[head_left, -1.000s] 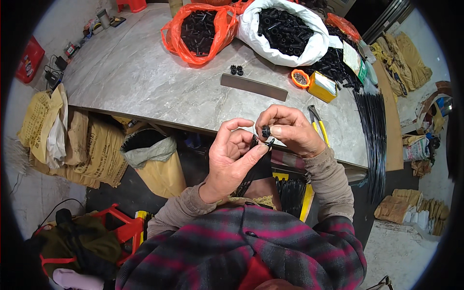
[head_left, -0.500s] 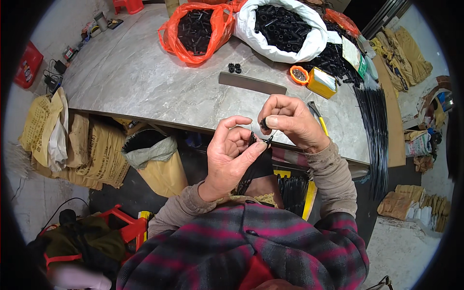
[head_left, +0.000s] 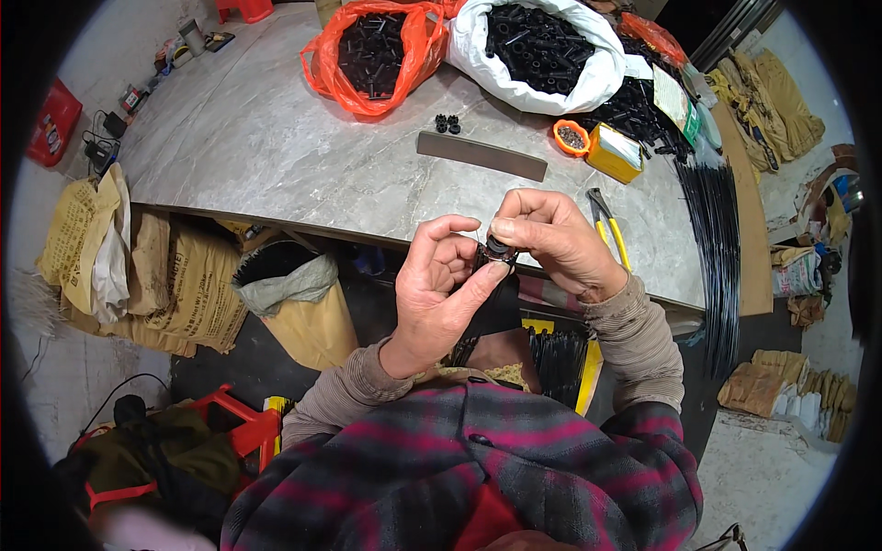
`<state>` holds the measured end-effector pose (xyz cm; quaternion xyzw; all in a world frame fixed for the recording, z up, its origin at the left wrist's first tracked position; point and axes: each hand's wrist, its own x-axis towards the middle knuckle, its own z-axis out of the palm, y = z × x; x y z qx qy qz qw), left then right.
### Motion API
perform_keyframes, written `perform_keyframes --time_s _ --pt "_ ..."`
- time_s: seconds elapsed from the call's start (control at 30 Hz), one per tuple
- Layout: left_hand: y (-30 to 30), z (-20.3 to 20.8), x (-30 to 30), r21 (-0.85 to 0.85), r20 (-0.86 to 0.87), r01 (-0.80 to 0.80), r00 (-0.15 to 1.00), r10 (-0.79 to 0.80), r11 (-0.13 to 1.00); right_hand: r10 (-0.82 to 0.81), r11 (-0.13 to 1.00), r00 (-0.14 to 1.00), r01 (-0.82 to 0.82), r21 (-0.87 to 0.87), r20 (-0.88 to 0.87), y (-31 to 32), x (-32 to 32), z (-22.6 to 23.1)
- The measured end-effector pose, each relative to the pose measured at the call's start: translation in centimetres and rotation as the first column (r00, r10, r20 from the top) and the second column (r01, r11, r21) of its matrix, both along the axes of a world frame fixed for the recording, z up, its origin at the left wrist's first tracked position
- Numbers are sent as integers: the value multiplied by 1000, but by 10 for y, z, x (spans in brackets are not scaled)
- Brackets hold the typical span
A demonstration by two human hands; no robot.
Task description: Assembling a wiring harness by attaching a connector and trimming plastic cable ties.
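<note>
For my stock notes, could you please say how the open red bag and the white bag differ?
The red bag looks smaller than the white bag and stands left of it. The red bag's plastic looks translucent, the white bag's opaque. Both are open, holding small black pieces.

Gry tbl (head_left: 239, 147) by wht wall (head_left: 101, 64)

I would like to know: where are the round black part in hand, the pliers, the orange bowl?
Round black part (head_left: 498, 246): head view, dark side.
Pliers (head_left: 616, 236): head view, yellow handle.
Orange bowl (head_left: 558, 143): head view, rim.
</note>
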<state>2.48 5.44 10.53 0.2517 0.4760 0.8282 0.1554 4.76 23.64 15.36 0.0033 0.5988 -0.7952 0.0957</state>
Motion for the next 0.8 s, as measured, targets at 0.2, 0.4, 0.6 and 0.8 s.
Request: perform_keyframes --time_s 0.2,0.4,0.6,0.8 --pt "-1 0 0 -15 -9 -12 1000 12 1000 -16 1000 1000 16 -6 22 -5 1 4" --pt "-3 0 -1 -28 -12 -6 1000 6 1000 -1 1000 1000 1 1 -2 -4 0 3" --pt "-5 0 -3 -42 -2 0 1000 0 999 11 1000 1000 -11 -22 -8 -2 -2 1" --pt "-7 -1 -7 -55 -32 10 999 -12 998 17 1000 1000 -17 23 -21 0 -2 2"
